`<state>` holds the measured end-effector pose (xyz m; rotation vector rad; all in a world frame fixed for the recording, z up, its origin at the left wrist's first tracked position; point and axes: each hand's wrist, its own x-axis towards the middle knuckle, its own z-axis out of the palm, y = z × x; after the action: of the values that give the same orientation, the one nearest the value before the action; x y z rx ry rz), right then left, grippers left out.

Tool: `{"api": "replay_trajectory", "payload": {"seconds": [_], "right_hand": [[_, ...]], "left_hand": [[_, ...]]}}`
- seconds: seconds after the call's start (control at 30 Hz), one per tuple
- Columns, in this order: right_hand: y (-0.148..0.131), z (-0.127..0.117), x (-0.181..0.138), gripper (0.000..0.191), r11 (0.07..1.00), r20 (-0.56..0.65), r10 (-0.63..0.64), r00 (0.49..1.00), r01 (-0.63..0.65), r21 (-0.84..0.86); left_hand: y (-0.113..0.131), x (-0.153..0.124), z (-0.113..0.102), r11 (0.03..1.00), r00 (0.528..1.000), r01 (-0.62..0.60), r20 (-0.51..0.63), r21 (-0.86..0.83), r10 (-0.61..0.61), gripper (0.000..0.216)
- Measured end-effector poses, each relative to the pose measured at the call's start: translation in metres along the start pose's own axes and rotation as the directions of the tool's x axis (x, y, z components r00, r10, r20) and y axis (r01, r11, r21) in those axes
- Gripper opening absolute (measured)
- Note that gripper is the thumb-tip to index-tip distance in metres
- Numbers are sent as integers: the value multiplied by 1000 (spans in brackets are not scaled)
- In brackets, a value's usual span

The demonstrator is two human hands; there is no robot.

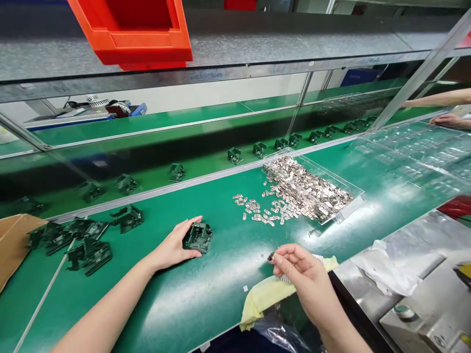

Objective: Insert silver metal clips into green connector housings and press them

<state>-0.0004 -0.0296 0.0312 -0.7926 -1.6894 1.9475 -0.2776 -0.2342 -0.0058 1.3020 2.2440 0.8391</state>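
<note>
My left hand [180, 245] is closed round the left side of a dark plastic housing [199, 238], which rests on the green table [162, 299]. In my right hand [298, 267], thumb and fingertips pinch a small dark piece [271, 256]; its exact kind is too small to make out. Beyond the right hand, small metal clips [272, 211] lie scattered, spilling out of a clear tray [346, 213] heaped with them. More dark housings [90, 255] sit in a group on the left of the table.
A row of dark housings [234, 155] stands on the belt behind the metal rail. An orange bin [147, 46] hangs over the upper left. At left is a cardboard box [16, 240]; at right, a metal fixture [423, 304] and clear blister trays [415, 147]. Another person's hand [451, 120] reaches in there.
</note>
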Motion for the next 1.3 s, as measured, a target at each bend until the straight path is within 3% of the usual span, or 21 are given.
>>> {"api": "replay_trajectory", "payload": {"seconds": [0.1, 0.17, 0.3, 0.43, 0.8, 1.07, 1.3], "right_hand": [[14, 17, -14, 26, 997, -27, 24, 999, -22, 71], [23, 26, -19, 24, 997, -96, -1, 995, 8, 81], [34, 33, -29, 18, 988, -242, -151, 959, 156, 2], [34, 33, -42, 16, 961, -285, -251, 925, 203, -188], [35, 32, -52, 10, 936, -303, -280, 911, 188, -299], [38, 31, -54, 13, 944, -292, -261, 920, 181, -275], [40, 34, -53, 10, 921, -321, -307, 896, 194, -338]], "left_hand": [[28, 7, 24, 976, 992, -51, -127, -212, 24, 61], [57, 6, 49, 880, 980, -103, -196, -463, 12, 58], [117, -6, 92, 629, 991, -94, -131, -772, -14, 59], [147, -17, 110, 530, 996, -47, -82, -847, -42, 55], [141, -30, 124, 574, 995, -87, -40, -814, 95, 43], [141, -30, 125, 554, 997, -32, 16, -832, 81, 39], [137, -33, 130, 599, 994, -97, -46, -795, 100, 30]]}}
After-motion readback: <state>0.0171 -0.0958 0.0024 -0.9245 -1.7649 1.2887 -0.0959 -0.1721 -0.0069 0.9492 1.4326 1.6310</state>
